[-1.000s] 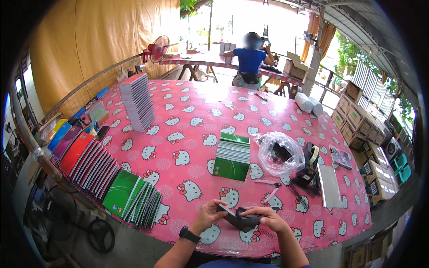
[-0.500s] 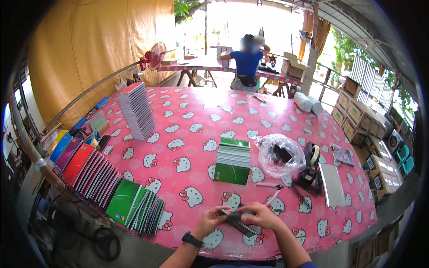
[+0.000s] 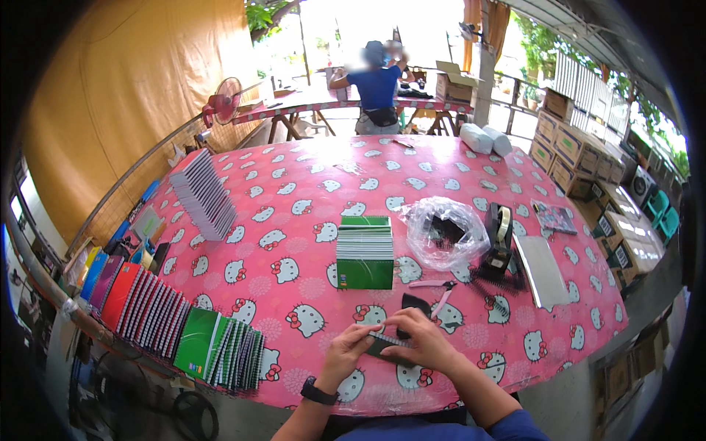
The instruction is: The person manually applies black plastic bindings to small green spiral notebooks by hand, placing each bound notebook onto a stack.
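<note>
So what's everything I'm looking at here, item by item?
Round table with pink cartoon-cat cloth: one, centre.
Stack of green-covered notebooks: one, mid-table.
Fanned spiral notebooks, red to green: one row, left edge.
Grey stack of notebooks: one, far left.
Clear plastic bag of dark pieces: one, right of centre.
Black tape dispenser: one, right.
Pink-handled cutters: one, near the hands.
Red fan: one, behind the table.
Person in a blue shirt: one, far side.
Left hand and right hand: together holding a small dark spiral-bound booklet.

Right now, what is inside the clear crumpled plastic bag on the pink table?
Through the clear crumpled plastic bag a few dark, flat pieces show, lying near its middle. The wrinkled, glaring plastic blurs them, so their kind and number cannot be told, and anything beneath them is hidden.
</note>
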Action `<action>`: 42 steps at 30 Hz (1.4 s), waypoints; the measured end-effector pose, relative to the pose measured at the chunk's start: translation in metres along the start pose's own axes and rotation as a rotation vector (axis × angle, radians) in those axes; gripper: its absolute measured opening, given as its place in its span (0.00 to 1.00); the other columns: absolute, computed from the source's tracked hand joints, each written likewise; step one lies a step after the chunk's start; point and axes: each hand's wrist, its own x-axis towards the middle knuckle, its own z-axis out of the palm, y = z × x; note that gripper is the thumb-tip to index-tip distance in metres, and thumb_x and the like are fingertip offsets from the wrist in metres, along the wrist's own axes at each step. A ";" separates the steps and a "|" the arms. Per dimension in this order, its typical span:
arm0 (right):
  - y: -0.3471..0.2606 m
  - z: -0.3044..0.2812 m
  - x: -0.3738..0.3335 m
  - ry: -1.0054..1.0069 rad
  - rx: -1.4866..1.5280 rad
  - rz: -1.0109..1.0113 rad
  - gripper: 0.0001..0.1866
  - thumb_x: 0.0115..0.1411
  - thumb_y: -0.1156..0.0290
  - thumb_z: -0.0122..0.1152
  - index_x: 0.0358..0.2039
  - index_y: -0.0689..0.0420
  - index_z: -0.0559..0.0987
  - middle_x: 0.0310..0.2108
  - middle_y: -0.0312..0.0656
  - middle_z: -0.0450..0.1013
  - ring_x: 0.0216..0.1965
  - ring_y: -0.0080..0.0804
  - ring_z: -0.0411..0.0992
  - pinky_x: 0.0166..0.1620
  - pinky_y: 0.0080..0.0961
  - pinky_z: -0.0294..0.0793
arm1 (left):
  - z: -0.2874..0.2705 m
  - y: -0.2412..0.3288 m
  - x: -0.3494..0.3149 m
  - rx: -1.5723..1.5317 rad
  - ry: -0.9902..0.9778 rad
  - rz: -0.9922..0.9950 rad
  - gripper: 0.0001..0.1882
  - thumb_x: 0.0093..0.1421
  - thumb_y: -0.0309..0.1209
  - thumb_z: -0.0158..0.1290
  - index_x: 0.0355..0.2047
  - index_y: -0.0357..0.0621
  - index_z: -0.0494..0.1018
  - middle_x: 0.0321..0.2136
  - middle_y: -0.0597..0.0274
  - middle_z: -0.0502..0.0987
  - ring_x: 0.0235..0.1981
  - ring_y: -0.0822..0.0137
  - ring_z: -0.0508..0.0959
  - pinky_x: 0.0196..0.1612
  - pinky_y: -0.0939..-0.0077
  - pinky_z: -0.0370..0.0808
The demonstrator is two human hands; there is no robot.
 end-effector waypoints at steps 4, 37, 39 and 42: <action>-0.002 0.012 -0.009 0.107 0.093 0.059 0.17 0.51 0.73 0.65 0.43 0.58 0.75 0.35 0.45 0.70 0.36 0.41 0.71 0.39 0.33 0.72 | 0.018 0.022 -0.003 0.054 0.064 0.205 0.12 0.58 0.20 0.54 0.43 0.37 0.76 0.37 0.65 0.76 0.38 0.75 0.75 0.41 0.81 0.73; -0.029 0.040 -0.013 0.318 0.194 0.007 0.13 0.50 0.75 0.66 0.38 0.60 0.78 0.31 0.44 0.72 0.32 0.33 0.73 0.35 0.26 0.73 | 0.019 0.042 -0.034 0.249 0.304 0.287 0.05 0.58 0.22 0.55 0.36 0.36 0.75 0.28 0.66 0.77 0.24 0.82 0.73 0.22 0.90 0.68; -0.032 0.042 -0.013 0.315 0.299 0.079 0.13 0.50 0.75 0.67 0.38 0.61 0.78 0.31 0.43 0.72 0.31 0.31 0.73 0.35 0.24 0.73 | 0.017 0.039 -0.037 0.223 0.309 0.298 0.05 0.58 0.22 0.55 0.36 0.36 0.75 0.28 0.66 0.77 0.25 0.81 0.73 0.23 0.89 0.69; -0.038 0.040 -0.008 0.268 0.278 0.058 0.12 0.49 0.73 0.68 0.34 0.62 0.77 0.28 0.43 0.71 0.28 0.29 0.71 0.32 0.24 0.71 | 0.016 0.037 -0.040 0.167 0.335 0.340 0.04 0.58 0.21 0.55 0.35 0.36 0.75 0.28 0.65 0.77 0.27 0.79 0.75 0.27 0.86 0.72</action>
